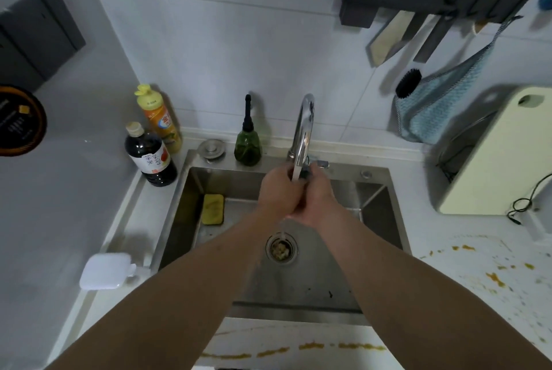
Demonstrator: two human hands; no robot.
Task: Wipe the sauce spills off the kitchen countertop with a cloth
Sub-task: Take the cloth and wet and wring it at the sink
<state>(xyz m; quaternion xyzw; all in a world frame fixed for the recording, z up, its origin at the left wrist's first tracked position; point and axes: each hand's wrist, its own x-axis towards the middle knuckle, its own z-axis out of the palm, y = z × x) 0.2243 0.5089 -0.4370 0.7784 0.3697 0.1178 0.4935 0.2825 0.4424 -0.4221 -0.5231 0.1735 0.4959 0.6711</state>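
Note:
Both of my hands meet under the spout of the chrome faucet (304, 127), above the steel sink (385, 220). My left hand (276, 191) and my right hand (318, 200) press against each other, backs toward me, fingers hidden. A thin stream of water falls from them to the drain (281, 248). I see no cloth in either hand. A blue checked cloth (442, 106) hangs on the wall at the right. Orange sauce spills (495, 277) dot the white countertop right of the sink, and a sauce streak (310, 347) runs along the front ledge.
A yellow sponge (212, 208) lies in the sink's left corner. A dark sauce bottle (149, 157), a dish soap bottle (158, 118) and a green dispenser (247, 142) stand behind the sink. A pale cutting board (493, 154) leans at the right. A white box (104, 271) sits left.

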